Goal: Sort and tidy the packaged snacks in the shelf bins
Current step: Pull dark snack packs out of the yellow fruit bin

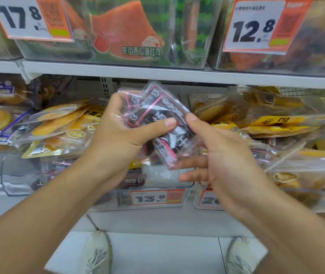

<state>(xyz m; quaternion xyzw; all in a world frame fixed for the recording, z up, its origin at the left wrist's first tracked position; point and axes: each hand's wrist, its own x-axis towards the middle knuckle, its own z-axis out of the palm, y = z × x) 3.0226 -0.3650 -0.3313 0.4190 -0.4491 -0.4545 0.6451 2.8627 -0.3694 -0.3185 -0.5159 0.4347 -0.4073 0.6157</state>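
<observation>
The left hand [118, 127] grips a small stack of dark snack packets [157, 115] in front of the middle bin [185, 194]. The right hand [213, 155] pinches the lowest packet with thumb and fingers. The clear wrappers look slippery, so a packet could slide out and fall among the yellow packets [59, 123] beside.

Left hand [118, 131] covers lower-left part of clear-wrapped black-and-pink snack packets [157, 113]; packet count unclear. Right hand [215, 155] fingertips hidden behind packets. Orange-and-white price tag on right clear plastic bin [209, 200] half hidden by right wrist, only "2" readable. Both forearms cut off by bottom edge. Small print on white-and-orange "12.8" price tag [256, 28] blurred, unreadable.
</observation>
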